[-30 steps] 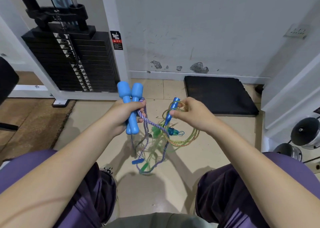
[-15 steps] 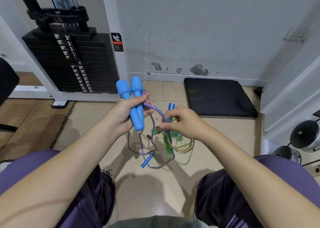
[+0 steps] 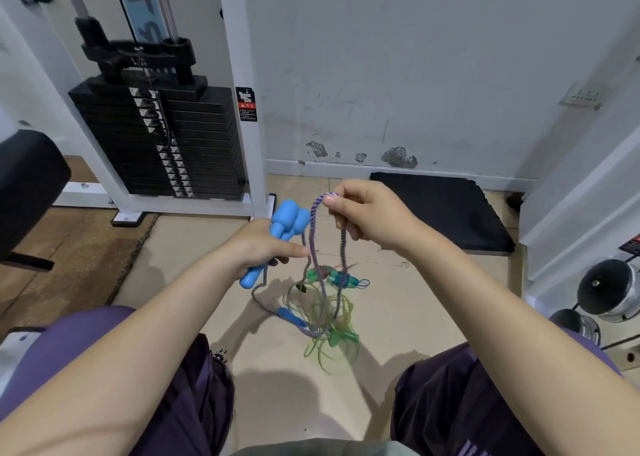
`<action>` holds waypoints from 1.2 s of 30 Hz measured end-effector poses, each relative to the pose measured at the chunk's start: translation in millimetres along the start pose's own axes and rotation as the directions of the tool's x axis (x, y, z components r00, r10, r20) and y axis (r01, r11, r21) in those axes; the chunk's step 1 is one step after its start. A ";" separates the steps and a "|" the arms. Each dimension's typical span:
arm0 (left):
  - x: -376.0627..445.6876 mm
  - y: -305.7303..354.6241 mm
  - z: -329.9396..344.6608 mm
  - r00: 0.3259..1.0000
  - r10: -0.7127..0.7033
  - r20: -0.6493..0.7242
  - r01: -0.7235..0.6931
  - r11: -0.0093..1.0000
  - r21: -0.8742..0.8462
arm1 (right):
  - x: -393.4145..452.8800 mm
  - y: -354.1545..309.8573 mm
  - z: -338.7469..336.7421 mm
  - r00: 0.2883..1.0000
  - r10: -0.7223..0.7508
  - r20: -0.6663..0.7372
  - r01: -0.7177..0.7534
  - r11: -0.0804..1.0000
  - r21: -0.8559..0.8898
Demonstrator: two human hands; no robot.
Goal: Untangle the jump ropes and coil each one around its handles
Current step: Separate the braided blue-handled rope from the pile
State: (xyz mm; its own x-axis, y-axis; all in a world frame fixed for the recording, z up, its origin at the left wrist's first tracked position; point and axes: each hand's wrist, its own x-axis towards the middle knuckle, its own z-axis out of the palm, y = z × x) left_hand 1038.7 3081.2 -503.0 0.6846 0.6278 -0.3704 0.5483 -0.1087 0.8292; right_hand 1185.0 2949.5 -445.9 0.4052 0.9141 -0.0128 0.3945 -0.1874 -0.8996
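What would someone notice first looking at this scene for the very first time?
Probably the bright blue handles gripped together in the left hand at centre, and the right hand beside it pinching up a loop of blue-and-white braided rope. Below them a tangle of green rope hangs over the tan floor, and a black weight stack stands at upper left.

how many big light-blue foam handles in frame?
2. Both light-blue foam handles sit side by side in the left hand, tops sticking up above the fist, one lower end poking out below. Smaller handles lie in the tangle below; some may be hidden.
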 end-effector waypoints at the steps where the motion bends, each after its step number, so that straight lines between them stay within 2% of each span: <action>1: -0.4 1.1 -2.4 1.000 0.001 0.011 -0.001 0.999 0.046 | 1.9 -5.2 1.5 1.000 -0.008 0.009 0.008 0.999 0.036; 3: -4.1 7.5 -6.6 0.999 0.034 0.040 -0.038 0.993 0.115 | 5.2 -16.4 1.4 0.999 -0.023 0.023 0.020 0.994 0.110; 5: -10.6 20.5 -8.1 0.981 0.178 0.073 -0.184 0.978 0.095 | 8.5 -29.8 -0.2 0.997 -0.059 0.039 0.053 0.986 0.155; 7: -18.0 38.6 -6.4 0.924 0.373 0.086 -0.373 0.928 -0.027 | 12.6 -44.8 -2.4 0.994 -0.107 0.037 0.099 0.981 0.166; 9: -26.7 57.8 -4.5 0.881 0.467 0.071 -0.442 0.868 -0.226 | 15.9 -59.0 -6.9 0.990 -0.141 -0.009 0.141 0.977 0.160; 11: -31.5 70.2 -6.3 0.868 0.496 0.036 -0.455 0.822 -0.342 | 16.6 -68.8 -15.0 0.984 -0.156 -0.086 0.168 0.973 0.157; 15: -37.9 72.6 -26.9 0.890 0.451 0.059 -0.431 0.877 -0.213 | 9.0 -74.0 -46.3 0.941 -0.140 -0.308 0.148 0.989 0.004; 19: -42.9 61.2 -58.6 0.900 0.436 0.017 -0.429 0.891 -0.150 | 0.3 -56.9 -98.5 0.766 -0.102 -0.635 0.020 0.991 -0.135; 21: -46.3 65.2 -71.6 0.892 0.452 0.001 -0.446 0.881 -0.156 | -3.2 -49.0 -118.2 0.720 -0.135 -0.681 -0.094 0.953 -0.289; 23: -50.0 82.5 -77.6 0.877 0.480 -0.002 -0.472 0.863 -0.182 | -8.2 -52.6 -121.4 0.776 -0.168 -0.608 -0.180 0.865 -0.468; 25: -55.8 110.2 -73.9 0.857 0.515 0.022 -0.506 0.847 -0.164 | -13.1 -69.6 -111.6 0.838 -0.223 -0.499 -0.111 0.824 -0.555; 26: -59.4 125.8 -69.1 0.844 0.535 0.042 -0.525 0.839 -0.143 | -16.4 -83.1 -103.2 0.852 -0.274 -0.446 -0.009 0.844 -0.536; 28: -66.5 154.5 -58.7 0.816 0.569 0.099 -0.557 0.821 -0.126 | -23.0 -110.4 -83.3 0.905 -0.311 -0.290 0.216 0.923 -0.318; 29: -70.3 166.6 -54.4 0.806 0.579 0.127 -0.565 0.815 -0.132 | -24.2 -118.5 -75.5 0.933 -0.304 -0.194 0.263 0.941 -0.213; 31: -76.0 182.8 -50.8 0.791 0.589 0.165 -0.569 0.808 -0.155 | -26.2 -123.8 -65.1 0.960 -0.274 -0.063 0.261 0.952 -0.157; 34: -77.9 186.8 -57.7 0.793 0.575 0.199 -0.553 0.818 -0.160 | -31.8 -120.9 -67.4 0.975 -0.213 -0.062 0.190 0.944 -0.268; 36: -75.2 173.4 -64.7 0.797 0.555 0.236 -0.525 0.831 -0.182 | -33.5 -117.8 -76.4 0.952 -0.255 -0.172 0.208 0.946 -0.248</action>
State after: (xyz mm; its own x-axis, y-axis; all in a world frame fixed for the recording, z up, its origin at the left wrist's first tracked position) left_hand 1051.2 3065.0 -304.2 0.9638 0.2582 0.0661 0.0091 -0.2799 0.9600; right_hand 1187.9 2913.4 -306.1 0.4267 0.8561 0.2917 0.6622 -0.0759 -0.7455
